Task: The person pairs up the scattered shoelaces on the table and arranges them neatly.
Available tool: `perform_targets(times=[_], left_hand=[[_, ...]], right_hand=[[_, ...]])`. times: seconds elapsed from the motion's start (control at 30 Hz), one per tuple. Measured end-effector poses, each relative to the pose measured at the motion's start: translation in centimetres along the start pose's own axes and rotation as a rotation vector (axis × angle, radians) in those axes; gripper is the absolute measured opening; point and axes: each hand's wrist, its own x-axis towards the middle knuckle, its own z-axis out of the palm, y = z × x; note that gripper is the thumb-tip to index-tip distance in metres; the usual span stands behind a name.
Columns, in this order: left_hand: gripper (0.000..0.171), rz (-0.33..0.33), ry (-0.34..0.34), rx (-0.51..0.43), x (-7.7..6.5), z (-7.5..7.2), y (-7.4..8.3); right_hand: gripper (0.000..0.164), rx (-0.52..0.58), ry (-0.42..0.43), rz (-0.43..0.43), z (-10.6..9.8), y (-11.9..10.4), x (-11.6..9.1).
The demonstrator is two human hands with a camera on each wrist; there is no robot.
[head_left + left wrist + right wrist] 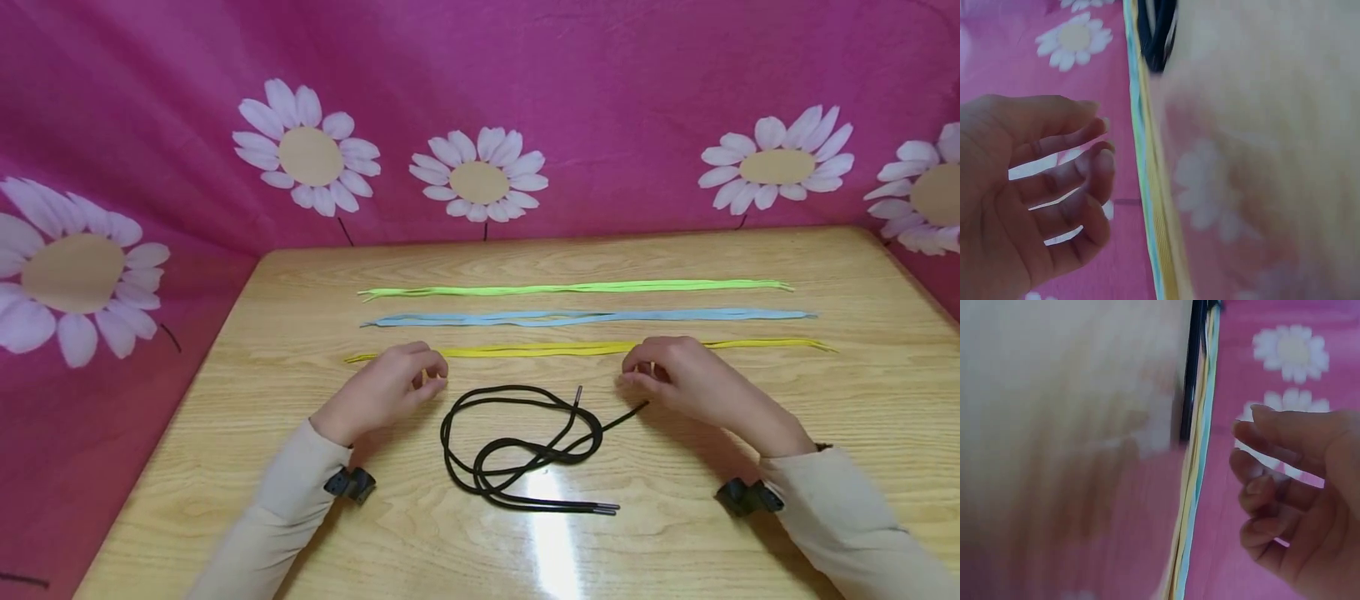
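Observation:
A black round shoelace [551,454] lies in loose loops on the table between my hands, with its tipped ends at the right. My left hand [390,385] is at its upper left, fingers loosely curled, holding nothing. At its upper right, my right hand [686,379] is likewise loosely curled with nothing between its fingers. Just behind both hands stretches a yellow flat shoelace [540,350], partly covered by them. Each wrist view shows that side's hand, left [1054,187] and right [1304,500], with a gap between thumb and fingers.
Beyond the yellow lace, a light blue shoelace [675,315] and a neon green shoelace [675,286] lie straight and roughly parallel. A pink cloth [615,100] with daisies hangs behind the wooden table [262,350]. Black devices are strapped at both wrists.

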Motion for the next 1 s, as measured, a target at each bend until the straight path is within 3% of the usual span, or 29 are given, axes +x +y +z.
perform_targets(times=[0.23, 0.43, 0.77, 1.0], left_hand=[[0.010, 0.005, -0.117, -0.002, 0.2, 1.2, 1.2], [0.010, 0.039, -0.167, -0.001, 0.0, 1.4, 1.4], [0.005, 0.088, -0.174, 0.074, 0.0, 1.2, 1.2], [0.005, 0.112, -0.152, 0.088, -0.2, 1.0, 1.0]], right_hand=[[0.003, 0.101, -0.093, -0.058, 2.0, -2.4, 0.2], [0.006, 0.122, -0.176, -0.038, 2.9, -3.2, 0.0], [0.010, 0.125, -0.214, 0.002, 1.9, -2.8, -0.2], [0.016, 0.136, -0.317, 0.062, 1.0, -2.3, -0.8]])
